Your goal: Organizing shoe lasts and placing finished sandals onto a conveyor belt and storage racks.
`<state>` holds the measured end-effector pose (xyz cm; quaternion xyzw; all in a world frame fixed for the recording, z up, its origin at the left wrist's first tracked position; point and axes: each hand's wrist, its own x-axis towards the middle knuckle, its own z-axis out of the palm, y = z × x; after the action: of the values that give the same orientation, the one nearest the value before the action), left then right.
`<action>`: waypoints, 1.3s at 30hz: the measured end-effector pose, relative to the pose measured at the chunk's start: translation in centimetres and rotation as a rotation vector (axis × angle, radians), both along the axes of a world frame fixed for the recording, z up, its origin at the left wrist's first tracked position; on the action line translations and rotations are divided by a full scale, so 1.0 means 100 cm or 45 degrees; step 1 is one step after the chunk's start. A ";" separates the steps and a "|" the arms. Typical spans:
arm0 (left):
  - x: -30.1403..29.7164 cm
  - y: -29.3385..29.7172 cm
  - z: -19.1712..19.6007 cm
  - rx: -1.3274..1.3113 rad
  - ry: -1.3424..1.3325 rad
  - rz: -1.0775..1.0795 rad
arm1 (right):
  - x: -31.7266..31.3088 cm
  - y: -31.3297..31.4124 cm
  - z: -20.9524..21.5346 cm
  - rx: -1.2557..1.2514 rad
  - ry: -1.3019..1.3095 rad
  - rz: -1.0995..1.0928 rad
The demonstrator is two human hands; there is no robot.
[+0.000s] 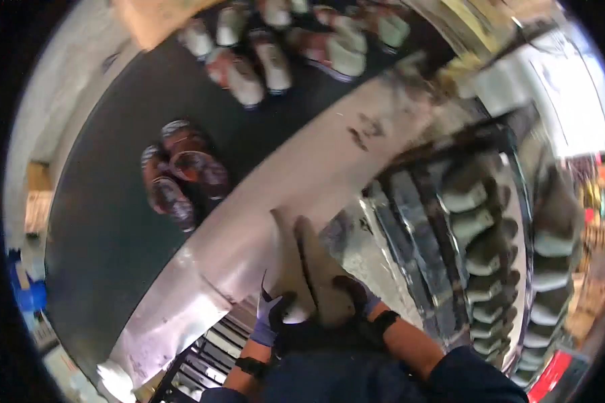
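Observation:
Two greyish-beige shoe lasts, a left one [291, 275] and a right one [321, 269], are held side by side in front of my body, toes pointing away. My left hand [275, 310], in a light glove with dark fingertips, is closed round the heel end of the left last. Gloved in the same way, my right hand [357, 293] grips the outer side of the right last near its heel. Beyond them, a pair of dark red shoes [198, 164] lies on the dark conveyor belt [101, 255].
A pale metal ledge [296, 178] runs along the belt's near side. Several red-and-beige shoes [272, 64] sit farther along the belt. At my right stands a rack [511, 144] with rows of grey lasts [480, 225]. A cardboard box [158, 20] is at the far end.

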<state>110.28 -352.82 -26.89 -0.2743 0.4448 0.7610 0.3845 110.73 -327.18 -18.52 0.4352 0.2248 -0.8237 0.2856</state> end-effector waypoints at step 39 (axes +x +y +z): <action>-0.511 0.096 0.060 -1.570 1.046 -0.263 | -0.555 0.005 -0.061 2.201 1.223 0.834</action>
<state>59.20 -343.26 -20.93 -0.0908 0.9220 0.3748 0.0334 55.24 -326.64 -24.63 0.0356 0.9353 -0.3506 -0.0335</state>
